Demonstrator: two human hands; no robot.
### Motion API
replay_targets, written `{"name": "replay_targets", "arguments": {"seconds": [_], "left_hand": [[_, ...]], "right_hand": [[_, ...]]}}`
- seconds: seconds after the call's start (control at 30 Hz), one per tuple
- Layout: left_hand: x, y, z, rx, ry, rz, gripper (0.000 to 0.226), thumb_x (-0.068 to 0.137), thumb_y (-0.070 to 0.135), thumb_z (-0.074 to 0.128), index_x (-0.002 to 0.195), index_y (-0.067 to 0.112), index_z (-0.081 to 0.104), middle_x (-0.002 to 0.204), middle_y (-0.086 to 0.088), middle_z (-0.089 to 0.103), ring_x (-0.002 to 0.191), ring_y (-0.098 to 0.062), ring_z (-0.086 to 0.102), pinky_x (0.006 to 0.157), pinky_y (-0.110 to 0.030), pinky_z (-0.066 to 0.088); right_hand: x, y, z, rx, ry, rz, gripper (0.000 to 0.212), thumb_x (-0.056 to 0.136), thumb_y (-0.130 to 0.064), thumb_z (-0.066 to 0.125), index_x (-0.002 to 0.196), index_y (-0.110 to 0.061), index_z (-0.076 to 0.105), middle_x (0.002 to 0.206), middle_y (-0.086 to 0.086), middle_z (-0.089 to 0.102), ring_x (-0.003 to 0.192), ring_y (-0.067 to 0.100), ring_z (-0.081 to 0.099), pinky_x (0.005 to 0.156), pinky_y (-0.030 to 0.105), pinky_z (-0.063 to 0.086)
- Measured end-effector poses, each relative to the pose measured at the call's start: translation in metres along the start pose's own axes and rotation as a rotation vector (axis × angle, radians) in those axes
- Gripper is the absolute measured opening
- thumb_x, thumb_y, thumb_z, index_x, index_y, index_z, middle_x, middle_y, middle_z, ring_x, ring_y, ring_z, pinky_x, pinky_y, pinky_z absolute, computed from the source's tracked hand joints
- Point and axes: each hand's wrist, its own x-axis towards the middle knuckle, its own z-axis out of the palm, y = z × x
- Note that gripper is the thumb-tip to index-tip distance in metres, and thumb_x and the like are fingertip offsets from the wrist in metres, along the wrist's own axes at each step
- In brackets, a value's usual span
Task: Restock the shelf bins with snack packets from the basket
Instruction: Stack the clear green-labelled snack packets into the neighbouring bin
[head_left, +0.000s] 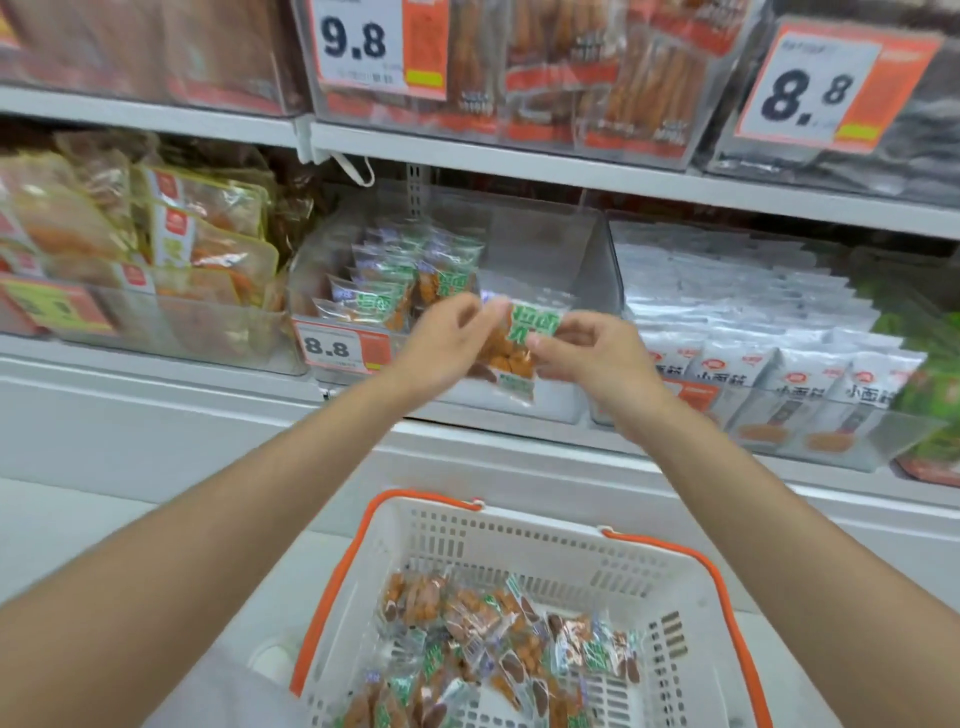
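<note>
The lower shelf (130, 366) carried three clear bins side by side. The middle bin (592, 260) held green-labelled snack packets (395, 280) stacked toward its nine o'clock side and bore an 8.8 price tag (337, 348). At its nine o'clock stood a bin of orange packs (208, 322); at its three o'clock, a bin of white packets (893, 441). At twelve o'clock the upper shelf (571, 169) bore more clear bins. At six o'clock a white basket (519, 540) showed over a pale ledge (78, 530).

Basket (524, 525) below shelf bin (597, 249), packets (483, 623) inside basket, packet (514, 348) before bin
</note>
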Motion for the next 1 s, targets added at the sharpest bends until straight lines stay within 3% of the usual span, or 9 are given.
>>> {"name": "replay_targets", "arguments": {"seconds": [0.1,0.3,0.4,0.5,0.6,0.7,0.77,0.93,1.0], "left_hand": [[0.048,0.000,-0.034,0.143,0.078,0.110,0.041,0.092,0.036,0.063,0.084,-0.004,0.061,0.075,-0.008,0.060,0.064,-0.013,0.052,0.059,-0.022,0.043],[0.119,-0.026,-0.073,0.306,0.105,0.029,0.038,0.081,0.030,0.078,0.109,0.008,0.064,0.093,-0.010,0.070,0.081,-0.022,0.066,0.072,-0.034,0.052],[0.136,-0.045,-0.084,0.622,-0.009,0.007,0.027,0.080,0.031,0.078,0.099,0.014,0.068,0.092,0.000,0.067,0.088,-0.018,0.064,0.070,-0.024,0.043],[0.146,-0.060,-0.089,0.754,-0.064,-0.006,0.019,0.079,0.032,0.080,0.090,0.019,0.072,0.091,0.003,0.067,0.091,-0.018,0.065,0.079,-0.030,0.053],[0.149,-0.065,-0.090,0.719,-0.039,0.042,0.011,0.079,0.025,0.079,0.087,0.019,0.073,0.091,0.002,0.070,0.089,-0.018,0.066,0.086,-0.037,0.056],[0.146,-0.070,-0.091,0.682,0.003,0.033,0.016,0.080,0.022,0.079,0.095,0.017,0.075,0.093,0.001,0.072,0.087,-0.015,0.067,0.085,-0.035,0.056],[0.144,-0.074,-0.091,0.646,0.032,0.019,0.018,0.082,0.022,0.077,0.098,0.016,0.074,0.093,0.001,0.072,0.086,-0.014,0.066,0.083,-0.031,0.056],[0.140,-0.077,-0.088,0.601,0.027,-0.015,0.023,0.085,0.026,0.073,0.106,0.017,0.069,0.092,0.000,0.071,0.088,-0.016,0.065,0.084,-0.033,0.055],[0.139,-0.077,-0.087,0.612,0.029,-0.025,0.023,0.086,0.026,0.072,0.107,0.017,0.068,0.092,0.001,0.070,0.089,-0.016,0.065,0.085,-0.035,0.055]], "right_hand": [[0.047,-0.013,0.016,-0.041,0.076,-0.075,0.008,0.084,-0.004,0.073,0.088,-0.010,0.071,0.091,0.011,0.073,0.084,0.026,0.071,0.081,0.039,0.059],[0.127,0.003,0.054,-0.040,0.069,0.041,0.018,0.084,-0.001,0.072,0.101,-0.002,0.068,0.089,0.009,0.071,0.076,0.017,0.069,0.073,0.031,0.060],[0.150,0.033,0.072,-0.242,0.019,0.088,0.009,0.080,-0.008,0.076,0.080,-0.009,0.068,0.085,0.016,0.072,0.079,0.029,0.071,0.080,0.048,0.058],[0.164,0.046,0.083,-0.395,0.035,0.113,0.030,0.076,-0.011,0.078,0.058,-0.015,0.054,0.069,0.014,0.065,0.082,0.037,0.070,0.078,0.053,0.057],[0.172,0.042,0.087,-0.387,0.013,0.163,0.034,0.063,-0.013,0.087,0.078,-0.011,0.057,0.082,0.011,0.066,0.090,0.036,0.070,0.080,0.052,0.057],[0.167,0.036,0.093,-0.527,-0.139,0.235,0.064,0.063,-0.022,0.091,0.112,-0.006,0.053,0.105,0.010,0.065,0.097,0.027,0.066,0.082,0.041,0.058],[0.164,0.035,0.095,-0.657,-0.152,0.221,0.059,0.069,-0.029,0.087,0.110,-0.004,0.052,0.102,0.010,0.063,0.092,0.025,0.065,0.073,0.037,0.057],[0.160,0.031,0.093,-0.640,-0.152,0.159,0.043,0.076,-0.023,0.082,0.103,-0.013,0.050,0.100,0.004,0.057,0.101,0.028,0.063,0.089,0.043,0.055],[0.156,0.029,0.094,-0.607,-0.166,0.161,0.051,0.077,-0.022,0.081,0.116,-0.015,0.048,0.102,0.002,0.050,0.106,0.030,0.061,0.091,0.043,0.054]]}}
